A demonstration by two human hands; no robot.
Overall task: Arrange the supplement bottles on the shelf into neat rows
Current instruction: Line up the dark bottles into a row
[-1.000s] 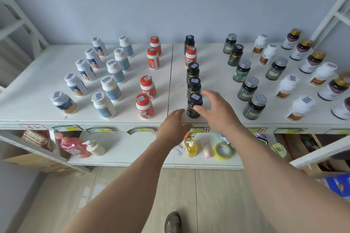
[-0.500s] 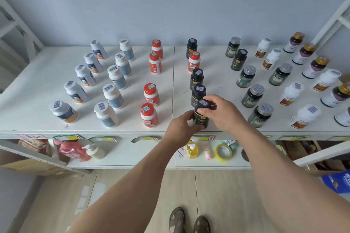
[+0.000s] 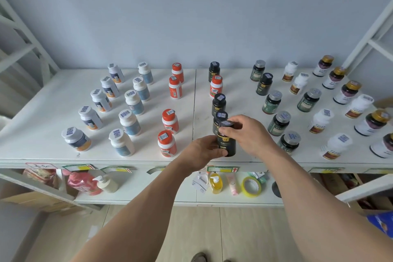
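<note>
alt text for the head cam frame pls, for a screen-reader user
Both hands grip a black supplement bottle at the front edge of a white shelf: the left hand round its body, the right hand on its cap. Rows of white, orange, black and green bottles stand behind.

Soft even daylight, faint shadows, edges perhaps warped
</note>
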